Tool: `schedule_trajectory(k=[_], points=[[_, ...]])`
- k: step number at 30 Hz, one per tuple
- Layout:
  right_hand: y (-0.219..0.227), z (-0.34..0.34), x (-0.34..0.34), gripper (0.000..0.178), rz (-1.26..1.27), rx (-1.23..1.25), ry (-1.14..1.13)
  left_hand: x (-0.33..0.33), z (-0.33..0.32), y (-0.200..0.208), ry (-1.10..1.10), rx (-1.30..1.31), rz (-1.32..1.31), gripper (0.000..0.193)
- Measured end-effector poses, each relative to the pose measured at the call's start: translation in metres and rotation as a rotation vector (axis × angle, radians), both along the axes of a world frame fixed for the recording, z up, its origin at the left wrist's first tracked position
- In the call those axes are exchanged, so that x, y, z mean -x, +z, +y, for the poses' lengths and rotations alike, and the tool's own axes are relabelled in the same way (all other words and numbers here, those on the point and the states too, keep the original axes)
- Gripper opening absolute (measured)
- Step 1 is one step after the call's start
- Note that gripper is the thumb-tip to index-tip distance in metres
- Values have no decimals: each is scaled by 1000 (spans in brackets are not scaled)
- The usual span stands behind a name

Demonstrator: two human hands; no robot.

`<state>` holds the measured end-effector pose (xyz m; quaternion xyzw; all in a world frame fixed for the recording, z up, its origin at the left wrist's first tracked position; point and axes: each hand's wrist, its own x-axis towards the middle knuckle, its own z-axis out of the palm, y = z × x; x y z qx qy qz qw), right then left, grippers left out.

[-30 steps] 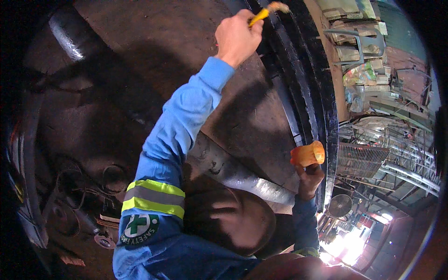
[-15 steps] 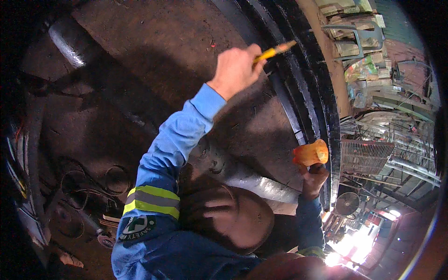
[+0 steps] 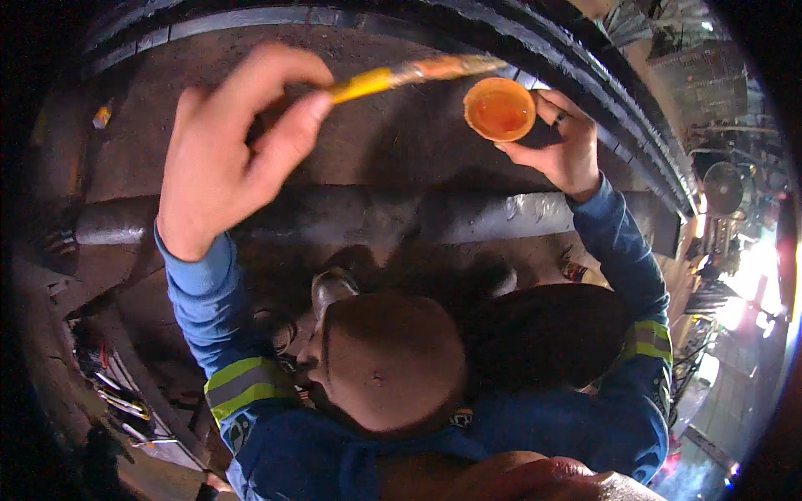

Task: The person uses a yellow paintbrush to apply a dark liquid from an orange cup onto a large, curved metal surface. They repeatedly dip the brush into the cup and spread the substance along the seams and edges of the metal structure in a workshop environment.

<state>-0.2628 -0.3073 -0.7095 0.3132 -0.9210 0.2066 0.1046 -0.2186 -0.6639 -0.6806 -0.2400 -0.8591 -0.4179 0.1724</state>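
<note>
My left hand [image 3: 238, 138] pinches the yellow handle of a paintbrush [image 3: 401, 77] between thumb and fingers. The brush points right, and its worn, paint-smeared end is just above and beyond the cup in the picture; whether they touch I cannot tell. An orange cup [image 3: 501, 87] is gripped from its right side by my right hand [image 3: 568, 146], which wears a dark ring. Its mouth faces me, showing orange-red liquid inside. Beyond my right hand runs a curved black metal beam [image 3: 614, 96] with raised ribs.
A thick grey pipe [image 3: 376, 213] lies across the brown floor below my hands. A round fan [image 3: 723, 185] stands at the right, among stacked metalwork. Some tools [image 3: 125, 405] lie at the lower left. Near my lap is a rounded brown shape [image 3: 393, 359].
My view has swung round. The brush has left the black beam, and my left hand is now further left. The cup has come up nearer the brush, its opening turned toward me.
</note>
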Motion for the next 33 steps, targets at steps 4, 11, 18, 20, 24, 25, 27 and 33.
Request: schedule_trajectory(k=[4, 11, 18, 20, 24, 25, 27, 33], points=[[-18, 21, -14, 60, 80, 4, 2, 0, 36, 22, -227, 419, 94, 17], [-31, 30, -31, 57, 61, 19, -23, 7, 109, 7, -267, 712, 322, 19], [-37, 37, -38, 59, 6, -76, -42, 19, 115, -15, -282, 555, 146, 17], [-41, 32, -39, 60, -24, -96, -21, 20, 111, -19, -316, 474, 90, 15], [-41, 26, -37, 60, -52, -104, -46, 21, 106, -40, -229, 399, 32, 14], [-42, 24, -36, 60, -58, -124, -36, 16, 108, -48, -227, 411, 12, 15], [-46, 21, -37, 58, -72, -169, -20, 14, 105, -57, -255, 353, 13, 16], [-52, 16, -32, 60, -50, -159, -60, 23, 67, -89, -238, -104, -484, 24]])
